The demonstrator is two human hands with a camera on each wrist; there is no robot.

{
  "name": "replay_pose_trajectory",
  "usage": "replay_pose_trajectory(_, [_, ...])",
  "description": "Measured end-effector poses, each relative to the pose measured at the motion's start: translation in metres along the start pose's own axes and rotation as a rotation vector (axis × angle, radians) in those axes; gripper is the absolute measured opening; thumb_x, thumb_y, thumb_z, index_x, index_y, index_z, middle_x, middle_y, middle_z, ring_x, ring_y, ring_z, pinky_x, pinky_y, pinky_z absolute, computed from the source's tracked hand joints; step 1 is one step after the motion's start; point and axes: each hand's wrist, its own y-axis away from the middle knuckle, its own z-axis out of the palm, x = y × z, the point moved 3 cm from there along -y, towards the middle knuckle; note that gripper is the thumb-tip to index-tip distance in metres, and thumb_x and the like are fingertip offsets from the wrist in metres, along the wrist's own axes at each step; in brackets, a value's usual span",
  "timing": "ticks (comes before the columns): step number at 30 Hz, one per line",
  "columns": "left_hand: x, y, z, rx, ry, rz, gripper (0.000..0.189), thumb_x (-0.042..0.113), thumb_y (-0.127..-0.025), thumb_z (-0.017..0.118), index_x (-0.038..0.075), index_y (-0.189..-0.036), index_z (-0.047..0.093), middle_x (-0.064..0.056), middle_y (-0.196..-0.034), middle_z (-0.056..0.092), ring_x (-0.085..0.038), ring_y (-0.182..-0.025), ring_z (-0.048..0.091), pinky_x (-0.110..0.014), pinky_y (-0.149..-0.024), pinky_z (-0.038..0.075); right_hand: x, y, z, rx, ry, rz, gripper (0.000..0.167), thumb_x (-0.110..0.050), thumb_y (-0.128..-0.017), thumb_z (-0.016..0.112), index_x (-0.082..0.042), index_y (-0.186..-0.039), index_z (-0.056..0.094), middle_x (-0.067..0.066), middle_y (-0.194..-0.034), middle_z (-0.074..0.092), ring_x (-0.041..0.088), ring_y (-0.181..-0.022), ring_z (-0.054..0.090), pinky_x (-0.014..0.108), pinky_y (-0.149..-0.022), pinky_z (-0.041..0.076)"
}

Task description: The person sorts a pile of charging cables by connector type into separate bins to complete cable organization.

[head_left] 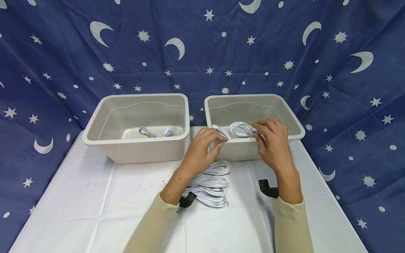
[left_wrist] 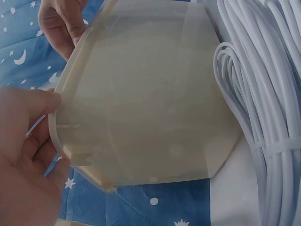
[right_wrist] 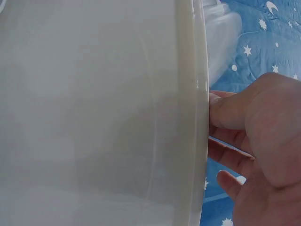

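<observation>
The left bin is lying open from above. The left hand and right hand are crowding the right bin's near rim, and cables are lying in the way before it.

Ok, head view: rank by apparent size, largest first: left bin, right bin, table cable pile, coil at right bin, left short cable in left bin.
1. Left bin and right bin: near alike, not ranked
2. Table cable pile, partly hidden
3. Coil
4. Left short cable
</observation>
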Motion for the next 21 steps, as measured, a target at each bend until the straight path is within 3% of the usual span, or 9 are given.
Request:
replay_pose_trajectory(11, [0.0, 0.0, 0.0, -0.009, 0.0, -0.008, 0.022, 0.006, -0.101, 0.07, 0.019, -0.118, 0.076, 0.009, -0.117, 0.07, -0.012, -0.115, 0.055, -0.031, -0.103, 0.045, -0.005, 0.0, -0.005, -0.033, -0.057, 0.021, 0.021, 0.008, -0.084, 0.076, -0.001, -0.103, 0.078, 0.015, -0.106, 0.073, 0.037, -0.111, 0.061, 0.053, -0.098, 0.047])
replay_pose_trajectory(21, [0.0, 0.0, 0.001, -0.003, 0.001, -0.001, 0.021, 0.006, -0.101, 0.071, 0.019, -0.117, 0.076, 0.009, -0.118, 0.07, -0.013, -0.116, 0.055, -0.032, -0.103, 0.046, -0.01, 0.001, -0.007, -0.062, -0.094, 0.0, 0.018, 0.007, -0.083, 0.079, -0.002, -0.098, 0.078, 0.01, -0.098, 0.073, 0.031, -0.097, 0.064, 0.045, -0.087, 0.049])
